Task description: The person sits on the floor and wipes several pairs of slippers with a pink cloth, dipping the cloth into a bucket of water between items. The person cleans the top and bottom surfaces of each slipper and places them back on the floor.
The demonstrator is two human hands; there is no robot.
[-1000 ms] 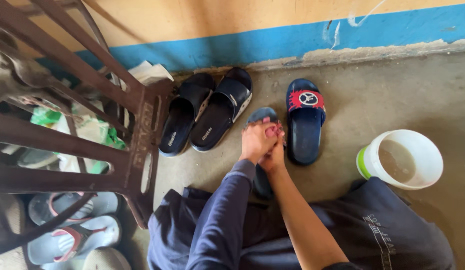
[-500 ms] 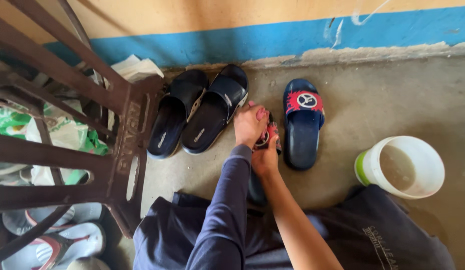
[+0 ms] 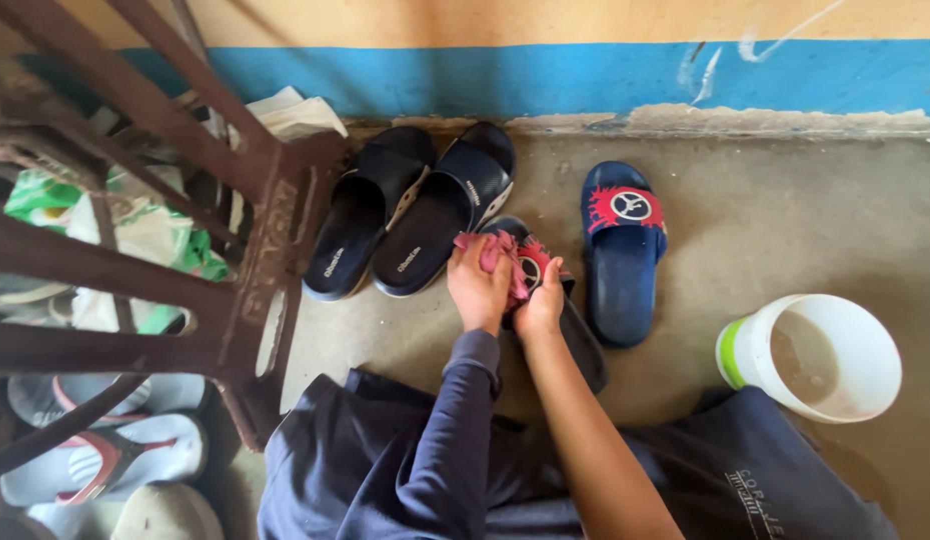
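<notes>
Hands meet over one dark blue slide sandal point(image 3: 575, 340), the landmark for everything else here. The left hand point(image 3: 478, 285) is closed around a small pink cloth point(image 3: 485, 247), bunched against the sandal's strap end, which reads as rubbing or wiping the band. The right hand point(image 3: 541, 300) clasps the same sandal at its strap, fingers curled over the red-and-white patch, apparently to steady it and keep it tipped up off the floor; the heel trails down toward the person's lap. The sandal looks like moulded rubber, smooth and slightly glossy, with a rounded toe.

Just right of it lies its mate point(image 3: 619, 255), flat on the concrete floor point(image 3: 765, 230), same blue sole, same red band with a round white emblem. Left of the held sandal a pair of black slides point(image 3: 410, 225) lies side by side, toes near the blue-painted wall base point(image 3: 545, 75) (the paint chipped along its lower edge). Further right and nearer the person stands a white plastic bucket point(image 3: 745, 350) with a green stripe, holding murky water. Well to the left, a rusty brown metal frame point(image 3: 255, 260) stands over crumpled bags and pale flip-flops point(image 3: 105, 465)
</notes>
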